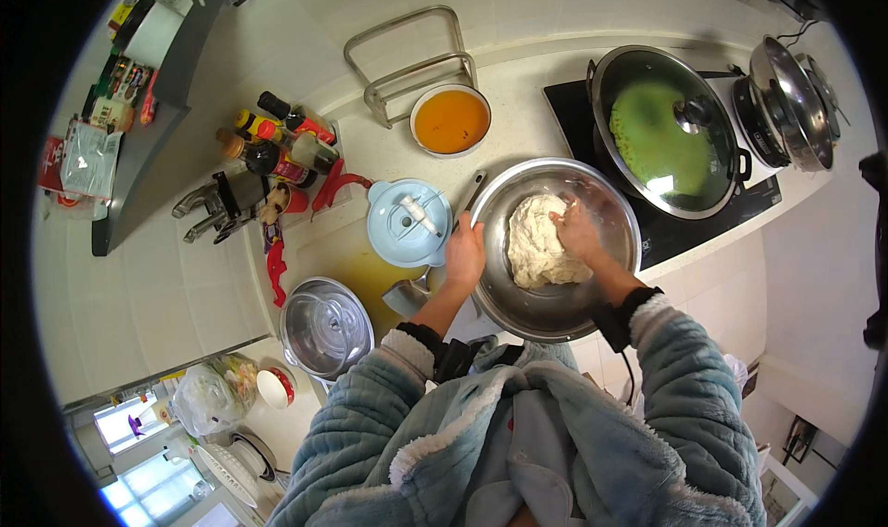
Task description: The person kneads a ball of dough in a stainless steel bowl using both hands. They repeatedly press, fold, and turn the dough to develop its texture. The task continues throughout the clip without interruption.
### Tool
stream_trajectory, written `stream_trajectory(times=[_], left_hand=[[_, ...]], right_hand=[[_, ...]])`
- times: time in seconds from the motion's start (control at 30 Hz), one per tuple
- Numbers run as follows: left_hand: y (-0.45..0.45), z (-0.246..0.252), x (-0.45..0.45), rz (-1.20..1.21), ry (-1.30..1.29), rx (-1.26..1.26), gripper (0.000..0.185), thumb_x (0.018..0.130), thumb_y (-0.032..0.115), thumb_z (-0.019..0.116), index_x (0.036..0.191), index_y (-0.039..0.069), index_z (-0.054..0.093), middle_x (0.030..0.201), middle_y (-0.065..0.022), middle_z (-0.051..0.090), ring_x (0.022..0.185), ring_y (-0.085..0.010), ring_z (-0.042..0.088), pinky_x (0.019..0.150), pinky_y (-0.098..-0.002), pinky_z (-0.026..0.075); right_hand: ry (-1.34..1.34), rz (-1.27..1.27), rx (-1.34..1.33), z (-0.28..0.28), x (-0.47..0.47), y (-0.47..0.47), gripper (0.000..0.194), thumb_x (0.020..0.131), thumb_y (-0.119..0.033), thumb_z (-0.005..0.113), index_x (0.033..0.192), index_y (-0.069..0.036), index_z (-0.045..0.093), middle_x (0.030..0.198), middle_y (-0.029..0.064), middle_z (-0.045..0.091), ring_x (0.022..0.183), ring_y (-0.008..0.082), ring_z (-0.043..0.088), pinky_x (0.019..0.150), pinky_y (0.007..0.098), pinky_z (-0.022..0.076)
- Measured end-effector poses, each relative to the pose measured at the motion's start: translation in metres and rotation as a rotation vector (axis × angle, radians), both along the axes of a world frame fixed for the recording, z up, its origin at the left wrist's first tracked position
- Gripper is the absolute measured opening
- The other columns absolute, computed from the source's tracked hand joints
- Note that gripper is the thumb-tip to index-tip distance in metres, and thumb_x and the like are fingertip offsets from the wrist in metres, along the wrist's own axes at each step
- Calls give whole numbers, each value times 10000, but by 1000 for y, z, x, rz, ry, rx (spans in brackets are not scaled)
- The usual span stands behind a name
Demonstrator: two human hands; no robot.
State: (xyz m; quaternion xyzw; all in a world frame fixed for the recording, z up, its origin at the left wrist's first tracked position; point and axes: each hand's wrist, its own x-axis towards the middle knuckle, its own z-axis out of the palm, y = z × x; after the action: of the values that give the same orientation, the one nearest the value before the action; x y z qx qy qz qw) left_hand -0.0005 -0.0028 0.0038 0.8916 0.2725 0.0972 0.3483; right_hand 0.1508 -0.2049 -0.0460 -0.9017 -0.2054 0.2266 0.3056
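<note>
A large stainless steel bowl (548,317) stands in front of me with a lump of pale dough (538,246) inside. My right hand (577,232) presses on the dough's right side, its fingers in contact with it. With my left hand (466,249) I grip the bowl's left rim. Just behind that hand a spatula's handle (473,193) rests beside the bowl, and the metal spatula blade (405,298) lies to the left of my wrist. A light blue plastic lid (388,239) with a white-handled tool (420,215) on it sits left of the bowl.
A lidded pan (666,132) is on the black cooktop (728,215) at the right. Behind the bowl stand an enamel bowl of orange liquid (451,121) and a metal rack (416,62). Sauce bottles (277,159), red chili peppers (338,184) and a steel basin (295,326) are at the left.
</note>
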Motion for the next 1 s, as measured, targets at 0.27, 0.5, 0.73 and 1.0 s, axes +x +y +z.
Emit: stream_trajectory(times=[0.27,0.5,0.73,1.0], left_hand=[[-1,0,2,14,82,55,243,935,186,528,1068,10,427,769,-263,610,702,-449,593,584,-519,446],[0,-4,2,19,-48,-13,211,934,182,526,1032,20,432,718,-298,578,697,-495,559,578,-553,406],[2,-1,1,2,-12,-49,220,939,193,519,1047,19,439,721,-301,579,709,-494,566,582,-554,411],[4,1,3,-38,-21,1,222,929,156,532,1032,4,406,708,-255,590,673,-448,584,567,-514,443]], right_hand=[[115,186,-327,75,24,64,657,837,-581,509,1248,-72,570,1347,162,508,1272,332,447,1030,419,377],[-238,235,-441,114,-64,49,648,745,-633,602,1109,-98,637,1206,154,573,1133,353,506,945,600,366],[-492,527,-426,122,-111,1,787,672,-568,721,1332,-227,461,1313,85,469,1221,341,391,978,686,253],[-676,508,-234,68,-59,12,585,733,-478,685,1247,-236,548,1074,89,548,1008,309,506,854,566,394]])
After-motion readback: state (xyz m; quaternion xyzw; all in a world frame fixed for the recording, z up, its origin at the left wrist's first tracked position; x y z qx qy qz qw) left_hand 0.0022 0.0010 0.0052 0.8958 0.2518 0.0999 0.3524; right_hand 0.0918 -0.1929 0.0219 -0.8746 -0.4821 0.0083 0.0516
